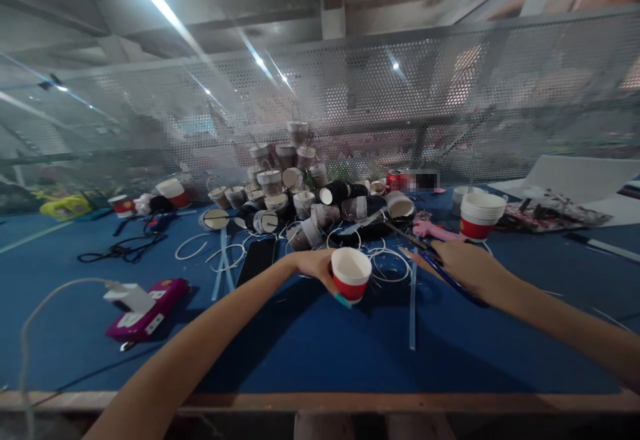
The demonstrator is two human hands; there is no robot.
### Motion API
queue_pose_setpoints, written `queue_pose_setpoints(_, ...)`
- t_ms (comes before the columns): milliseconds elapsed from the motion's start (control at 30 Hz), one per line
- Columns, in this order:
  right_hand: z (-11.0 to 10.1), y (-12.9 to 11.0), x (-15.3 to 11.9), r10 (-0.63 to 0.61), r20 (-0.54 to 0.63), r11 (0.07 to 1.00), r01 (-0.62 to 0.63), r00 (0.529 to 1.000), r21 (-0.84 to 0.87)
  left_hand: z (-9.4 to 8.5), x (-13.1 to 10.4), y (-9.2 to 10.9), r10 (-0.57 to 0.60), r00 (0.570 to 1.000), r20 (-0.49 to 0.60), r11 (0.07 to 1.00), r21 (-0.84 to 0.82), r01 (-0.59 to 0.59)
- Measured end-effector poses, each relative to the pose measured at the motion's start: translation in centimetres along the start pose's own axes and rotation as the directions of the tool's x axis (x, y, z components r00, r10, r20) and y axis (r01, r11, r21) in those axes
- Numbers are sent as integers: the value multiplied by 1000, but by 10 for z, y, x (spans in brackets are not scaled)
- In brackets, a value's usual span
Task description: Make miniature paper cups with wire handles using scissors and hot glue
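My left hand is closed around a red and white paper cup, held upright over the blue table with its open rim facing up. A bit of teal shows at my fingertips below the cup. On the right, my right hand is wrapped around scissors with dark blue handles. Their blades point up and left toward the pile of small cups, apart from the cup in my left hand. White wire rings lie on the table between my two hands.
Small grey-brown buckets with wire handles are heaped at the back. Stacked paper cups stand at right. A black phone lies beside my left forearm. A purple power strip with a plugged-in charger sits at left. A pale strip lies in front.
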State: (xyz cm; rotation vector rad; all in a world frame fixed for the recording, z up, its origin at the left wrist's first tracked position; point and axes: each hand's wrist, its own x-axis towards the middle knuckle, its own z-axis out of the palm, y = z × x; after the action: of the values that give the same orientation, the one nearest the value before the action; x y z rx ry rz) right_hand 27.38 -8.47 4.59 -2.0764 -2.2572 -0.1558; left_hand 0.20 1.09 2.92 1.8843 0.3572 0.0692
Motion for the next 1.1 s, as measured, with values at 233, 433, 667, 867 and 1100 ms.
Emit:
queue_pose_setpoints(233,-9,-1,9,-41,33,998,39,999,38,15,30,-23,160,850,-502,987,77,-140)
queue_pose_setpoints(433,-18,1,11,-85,12,996,85,996,-17,18,19,-24,133,842,-523,991,58,-121)
queue_pose_setpoints(667,-12,-13,8,-89,59,981,97,994,-166,14,17,-36,204,796,-570,978,156,-138)
queue_pose_setpoints(867,-16,-21,12,-143,99,975,158,985,-156,15,18,-36,270,791,-550,956,248,-154)
queue_pose_setpoints(1100,-18,-28,12,-160,132,975,177,978,-135,16,16,-35,261,794,-549,956,258,-136)
